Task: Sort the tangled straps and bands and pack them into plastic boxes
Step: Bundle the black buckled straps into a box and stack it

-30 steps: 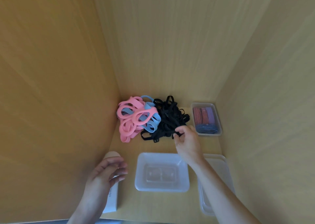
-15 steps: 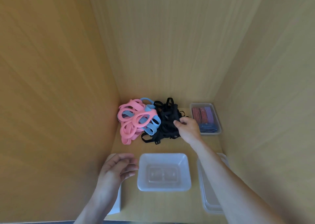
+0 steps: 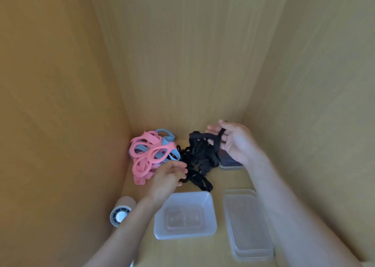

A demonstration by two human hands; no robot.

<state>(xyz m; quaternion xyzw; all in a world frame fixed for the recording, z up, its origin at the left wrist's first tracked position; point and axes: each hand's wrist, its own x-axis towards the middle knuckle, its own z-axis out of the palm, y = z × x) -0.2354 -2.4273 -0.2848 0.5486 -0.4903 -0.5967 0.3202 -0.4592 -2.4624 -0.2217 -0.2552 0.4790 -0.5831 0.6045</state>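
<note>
Hooking black straps (image 3: 199, 157), right hand (image 3: 236, 143) hangs raised palm-up; left hand (image 3: 167, 177) grip pinches them.

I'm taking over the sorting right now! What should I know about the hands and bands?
Right hand holds a strand of the black straps, lifted off the pile.
Left hand is at the tangle's near end; whether it holds anything is unclear.
Pink and blue bands lie heaped to the straps' left.
Clear box in front is empty; far box behind the right hand holds something dark.
Left to do: untangle the black straps, sort, pack everything.
</note>
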